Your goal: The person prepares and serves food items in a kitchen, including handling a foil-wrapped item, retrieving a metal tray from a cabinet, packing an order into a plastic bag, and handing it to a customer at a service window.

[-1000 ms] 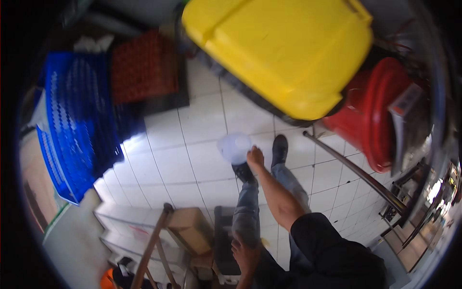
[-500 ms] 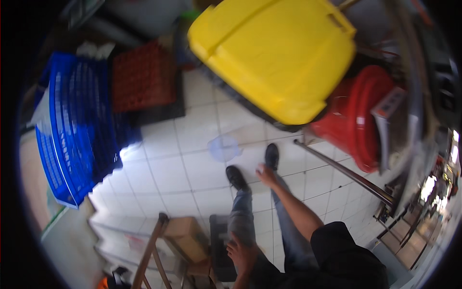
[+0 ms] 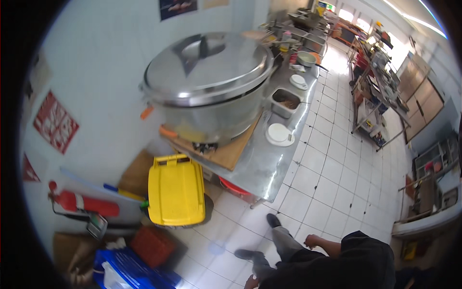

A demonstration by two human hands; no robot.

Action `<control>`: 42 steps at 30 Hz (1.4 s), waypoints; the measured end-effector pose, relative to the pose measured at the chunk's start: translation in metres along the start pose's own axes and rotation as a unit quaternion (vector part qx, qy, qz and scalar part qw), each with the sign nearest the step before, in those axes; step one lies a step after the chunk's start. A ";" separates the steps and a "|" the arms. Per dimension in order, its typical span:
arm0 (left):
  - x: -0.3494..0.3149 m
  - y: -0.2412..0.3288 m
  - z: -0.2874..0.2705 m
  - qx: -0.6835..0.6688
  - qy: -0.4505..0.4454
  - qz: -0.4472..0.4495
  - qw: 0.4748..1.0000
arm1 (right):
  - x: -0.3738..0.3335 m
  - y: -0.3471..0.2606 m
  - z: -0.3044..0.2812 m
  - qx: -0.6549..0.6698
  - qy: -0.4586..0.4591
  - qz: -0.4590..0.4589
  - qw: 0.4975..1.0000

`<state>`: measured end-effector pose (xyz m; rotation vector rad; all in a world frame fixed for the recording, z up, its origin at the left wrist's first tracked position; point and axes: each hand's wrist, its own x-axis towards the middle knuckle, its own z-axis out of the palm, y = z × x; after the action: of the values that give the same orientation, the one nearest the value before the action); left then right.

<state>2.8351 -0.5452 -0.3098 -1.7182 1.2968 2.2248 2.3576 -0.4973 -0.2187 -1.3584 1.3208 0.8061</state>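
My right hand (image 3: 313,241) hangs at my side above the tiled floor, its fingers curled in and nothing visible in them. At the lower edge, my left hand (image 3: 251,282) shows only in part, and its fingers are too cut off to read. Neither hand touches anything that I can see. Ahead of me stands a steel worktable (image 3: 257,176). A large lidded metal pot (image 3: 211,115) with orange handles rests on a brown board (image 3: 240,151) there. Left of the table's near end is a yellow-lidded bin (image 3: 175,192).
On the worktable are a white scale (image 3: 280,134), a steel pan (image 3: 286,102) and a green pot (image 3: 306,59). A red tub (image 3: 234,187) sits underneath. Left are a fire extinguisher (image 3: 91,203), a red crate (image 3: 153,246) and blue crates (image 3: 130,269). A tiled aisle (image 3: 332,115) runs between tables.
My view has swung up and to the right, bringing the worktable, pot and aisle into sight. The yellow bin and crates now lie lower left. My left hand has slipped mostly out of view.
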 end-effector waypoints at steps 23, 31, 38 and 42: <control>0.035 0.331 0.145 0.531 0.165 0.275 0.784 | -0.093 0.201 -0.552 0.734 0.543 -0.055 0.404; 0.055 0.529 0.190 -0.034 0.239 0.284 0.928 | -0.113 0.237 -0.452 0.664 0.623 0.025 0.413; 0.097 0.646 0.217 0.097 0.206 0.296 0.928 | -0.170 0.254 -0.353 0.740 0.555 0.017 0.380; 0.121 0.710 0.259 0.208 0.130 0.319 0.915 | -0.170 0.296 -0.295 0.778 0.522 0.038 0.347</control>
<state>2.2341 -0.8953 0.0093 -1.6091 2.4782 1.7580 1.9872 -0.6907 -0.0494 0.1325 1.9518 -1.5436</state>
